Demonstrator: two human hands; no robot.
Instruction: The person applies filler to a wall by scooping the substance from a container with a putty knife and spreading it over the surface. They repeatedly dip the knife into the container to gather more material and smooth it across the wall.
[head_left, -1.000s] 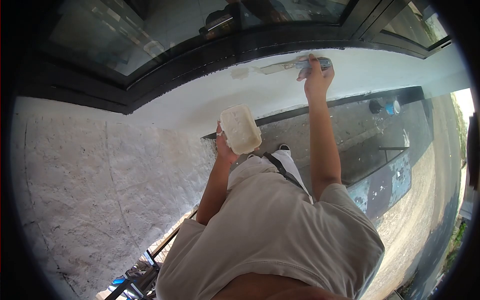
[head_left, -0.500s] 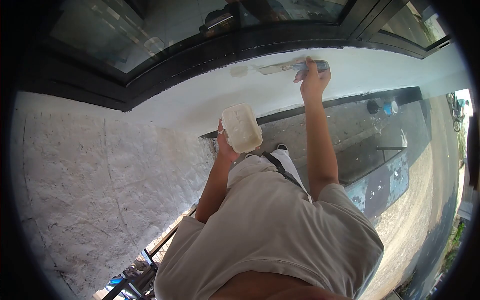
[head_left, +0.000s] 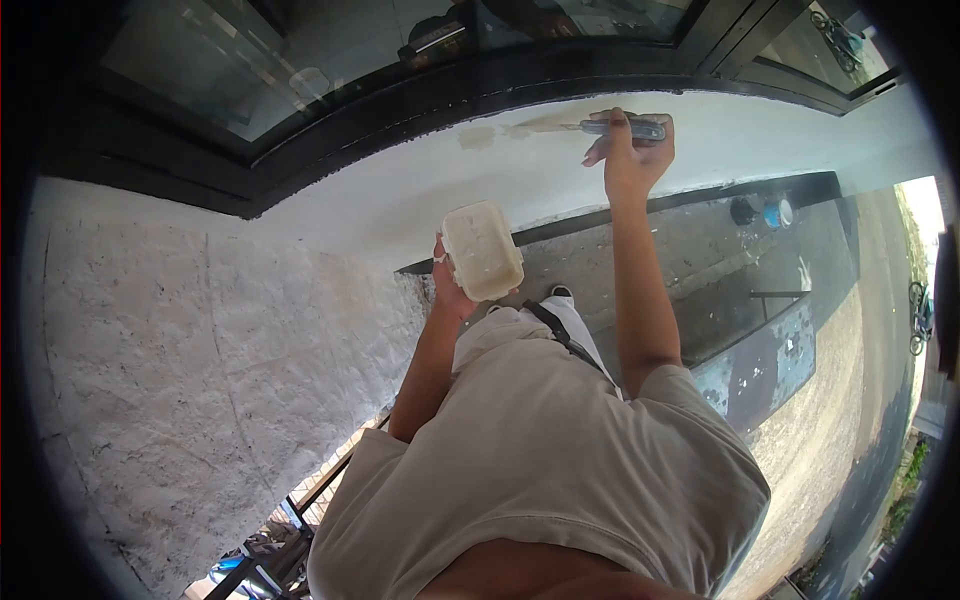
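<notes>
Two grips: right hand (head_left: 628,160) clasps the putty knife (head_left: 620,128), left hand (head_left: 447,285) the tub (head_left: 481,252). A flat blade along the wall's (head_left: 400,190) top edge seems best.

There is one view only — a camera worn on the person's head, tipped steeply down along their own body. Its wide fisheye lens bends the white wall (head_left: 380,200) into an arc and darkens the corners. The shirt (head_left: 540,460) fills the lower middle, very near the lens. The right hand (head_left: 630,160) and left hand (head_left: 450,285) sit at arm's length — the ground (head_left: 830,420) lies well below, at right.
</notes>
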